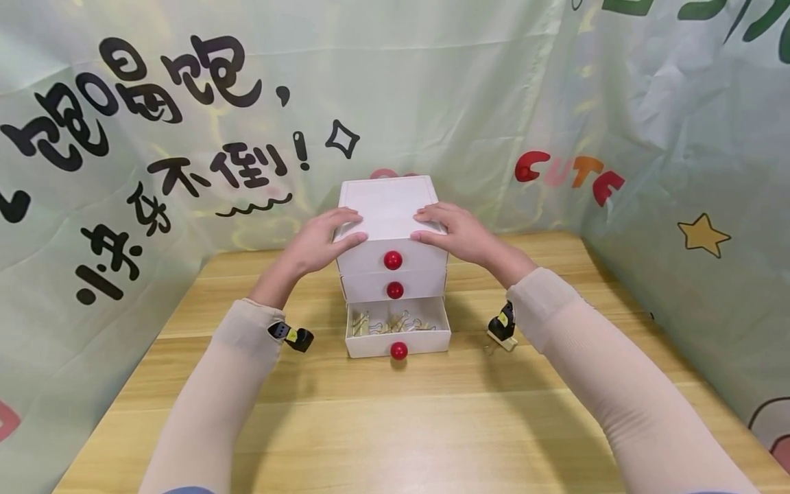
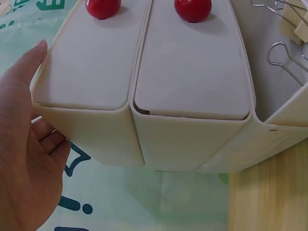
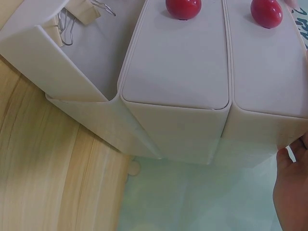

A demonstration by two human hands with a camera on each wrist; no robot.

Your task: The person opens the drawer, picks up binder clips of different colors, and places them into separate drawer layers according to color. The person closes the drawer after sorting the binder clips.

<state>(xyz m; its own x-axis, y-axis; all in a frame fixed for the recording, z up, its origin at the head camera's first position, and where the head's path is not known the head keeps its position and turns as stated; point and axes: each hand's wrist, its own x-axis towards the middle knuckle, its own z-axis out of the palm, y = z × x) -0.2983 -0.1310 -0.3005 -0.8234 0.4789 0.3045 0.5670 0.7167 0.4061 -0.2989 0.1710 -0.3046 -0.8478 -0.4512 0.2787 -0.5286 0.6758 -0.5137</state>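
A white three-drawer desktop organizer [image 1: 389, 202] with round red knobs stands upright on the table. Its bottom drawer [image 1: 370, 346] is pulled out and holds several cream binder clips [image 1: 404, 322] with wire handles; the upper two drawers are closed. My left hand [image 1: 321, 241] rests at the organizer's top left edge, thumb and fingertips on the top. On the opposite edge, my right hand [image 1: 459, 233] lies the same way. In the left wrist view, the left thumb [image 2: 31, 62] is by the top front edge. Only part of the right hand [image 3: 293, 187] shows in the right wrist view.
Under the organizer is a wooden table [image 1: 395, 425]. A cream piece with a wire loop [image 1: 489, 350], apparently a binder clip, lies below the right wrist, partly hidden by the black wrist camera [image 1: 502, 322]. A printed cloth [image 1: 444, 89] hangs behind and along the sides.
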